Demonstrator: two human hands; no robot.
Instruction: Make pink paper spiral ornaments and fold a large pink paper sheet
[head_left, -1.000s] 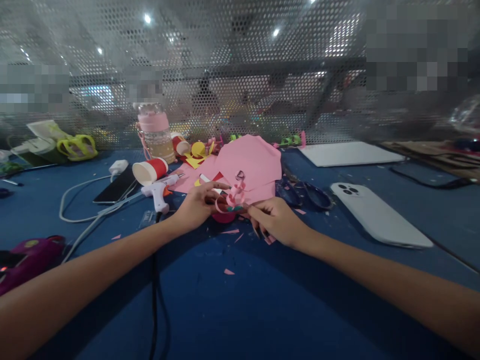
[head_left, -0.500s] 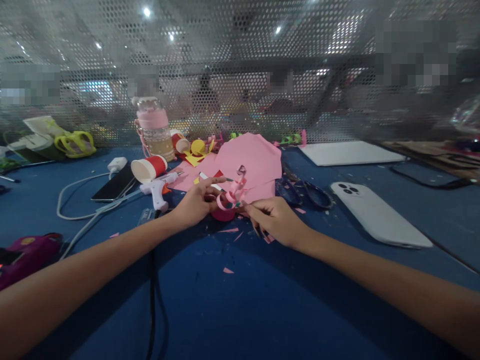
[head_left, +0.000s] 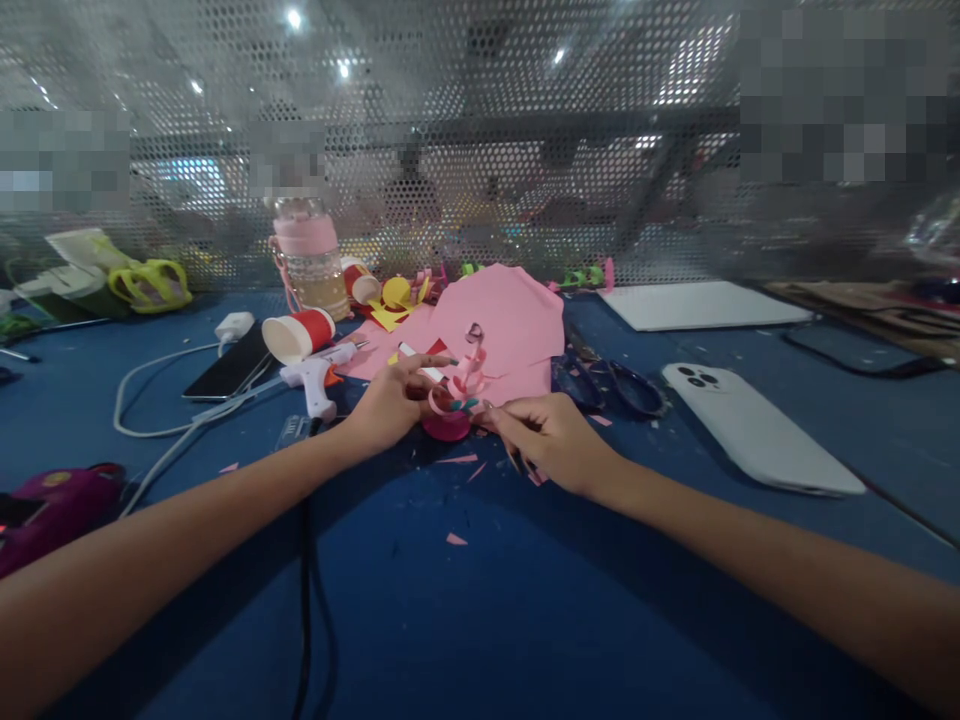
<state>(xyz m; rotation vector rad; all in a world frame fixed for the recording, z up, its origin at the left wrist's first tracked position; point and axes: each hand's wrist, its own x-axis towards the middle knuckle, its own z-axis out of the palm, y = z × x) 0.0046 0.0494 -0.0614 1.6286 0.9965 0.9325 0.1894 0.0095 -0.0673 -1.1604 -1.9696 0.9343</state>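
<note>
A small craft piece [head_left: 452,404] of curled pink paper strips on a round magenta base sits on the blue table [head_left: 480,590], in front of a large pink paper sheet [head_left: 504,322]. My left hand [head_left: 391,402] holds the piece from the left, fingers against the curls. My right hand [head_left: 549,439] pinches it from the right with thumb and fingertips. A white pen [head_left: 420,364] lies just behind my left hand.
A white glue gun [head_left: 319,382], a red-and-white cup [head_left: 298,337] on its side, a dark phone [head_left: 231,369] with a white cable, and a pink-lidded bottle [head_left: 311,260] stand at left. Scissors [head_left: 607,385] and a white phone [head_left: 757,428] lie at right. Paper scraps litter the table.
The view has shifted slightly. Both hands stay on the curled paper piece, with only small finger movements around it.
</note>
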